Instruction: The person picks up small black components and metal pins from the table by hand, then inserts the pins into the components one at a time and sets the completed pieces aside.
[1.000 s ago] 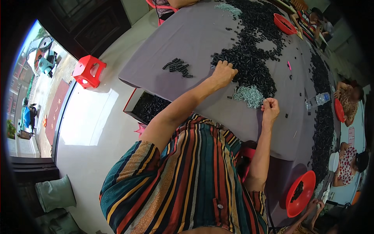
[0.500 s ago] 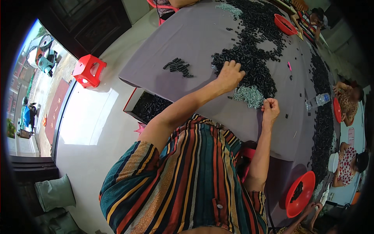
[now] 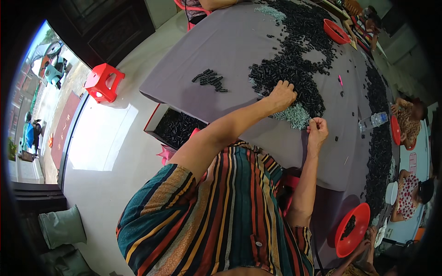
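Note:
A large pile of short black cylindrical pieces spreads over the grey-covered table. Against its near edge lies a heap of tiny pale, bluish-clear pieces. My left hand is over the border between the two, fingers curled down; its fingertips and anything in them are hard to see. At the right edge of the pale heap, my right hand has thumb and fingers pinched together, and whatever they hold is too small to name. Off to the left sits a small separate group of black pieces.
Below the table's left edge stands an open box holding black pieces. Red bowls, a clear bottle and a pink pen lie on the table. Other people sit around it. A red stool stands on the floor.
My left hand has moved right and slightly toward me, from the black pile to the border of the pale heap. My right hand stays nearly in place, still pinched.

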{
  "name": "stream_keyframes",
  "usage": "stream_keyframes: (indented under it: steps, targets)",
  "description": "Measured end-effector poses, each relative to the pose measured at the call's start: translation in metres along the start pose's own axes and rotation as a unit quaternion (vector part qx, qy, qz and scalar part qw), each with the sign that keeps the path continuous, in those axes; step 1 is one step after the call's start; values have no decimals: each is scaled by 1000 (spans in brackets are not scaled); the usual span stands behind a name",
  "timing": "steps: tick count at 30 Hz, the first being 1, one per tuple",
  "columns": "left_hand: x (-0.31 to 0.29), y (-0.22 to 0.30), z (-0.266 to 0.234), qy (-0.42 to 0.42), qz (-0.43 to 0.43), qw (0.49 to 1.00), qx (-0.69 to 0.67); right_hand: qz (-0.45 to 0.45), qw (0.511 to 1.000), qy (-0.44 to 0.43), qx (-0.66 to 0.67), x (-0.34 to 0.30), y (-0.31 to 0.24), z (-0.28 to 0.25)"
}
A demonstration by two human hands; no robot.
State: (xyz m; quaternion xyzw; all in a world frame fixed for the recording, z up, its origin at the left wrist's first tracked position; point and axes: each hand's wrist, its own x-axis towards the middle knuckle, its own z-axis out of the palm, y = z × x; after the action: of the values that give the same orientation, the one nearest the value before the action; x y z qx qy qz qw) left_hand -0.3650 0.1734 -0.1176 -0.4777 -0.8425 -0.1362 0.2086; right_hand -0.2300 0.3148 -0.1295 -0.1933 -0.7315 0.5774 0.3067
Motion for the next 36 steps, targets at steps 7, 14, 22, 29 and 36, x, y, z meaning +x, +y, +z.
stream_keyframes:
  steps: [7, 14, 22, 29, 36]
  targets:
    - [-18, 6, -17, 83, -69, 985, -137, 0, 997, 51, 54, -2, -6, -2]
    - [-66, 16, -79, -64, -228, 585, -776, 38, 962, -101, 253, -18, -61, 17]
    - [-85, 32, -93, -41, -186, 517, -835, -25, 951, -198, 235, -51, -99, 29]
    - [-88, 40, -106, 1, -206, 547, -811, -37, 954, -219, 203, -58, -107, 28]
    - [-88, 42, -105, -7, -229, 574, -786, -71, 953, -247, 162, -58, -105, 29]
